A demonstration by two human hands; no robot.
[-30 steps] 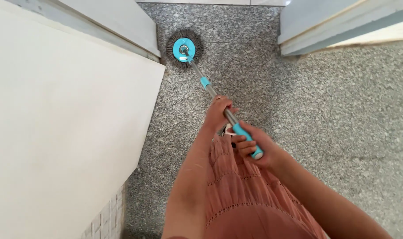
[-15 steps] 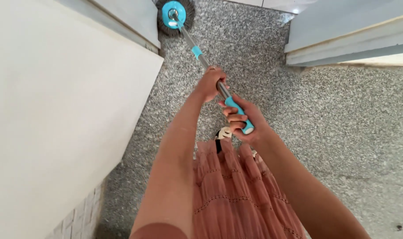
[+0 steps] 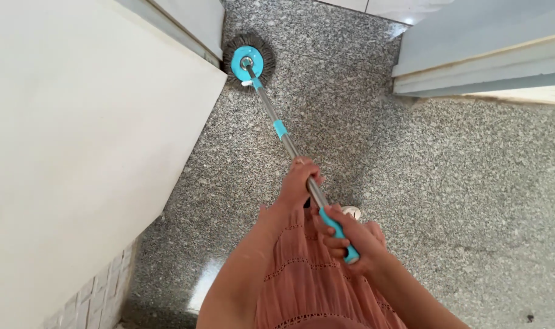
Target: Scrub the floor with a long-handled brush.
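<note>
While both hands [image 3: 326, 213] grip the mop handle [image 3: 289, 148], its head [image 3: 248, 60] sits against the wall corner [image 3: 219, 61], open floor [image 3: 460, 183] rightward.

Bright, soft daylight; sharp focus

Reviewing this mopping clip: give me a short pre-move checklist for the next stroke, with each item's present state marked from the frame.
1. Left hand wrapped on the silver metal mop pole: ok.
2. Right hand closed on the turquoise end grip: ok.
3. Round grey-fringed mop head with turquoise disc resting on the speckled grey stone floor: ok.
4. Mop head apart from the white wall corner: not ok, it sits right beside the corner.
5. Long pink pleated skirt apart from the pole: not ok, it hangs right under the grip.
6. Floor wet or dry ahead of the head: cannot tell.
</note>
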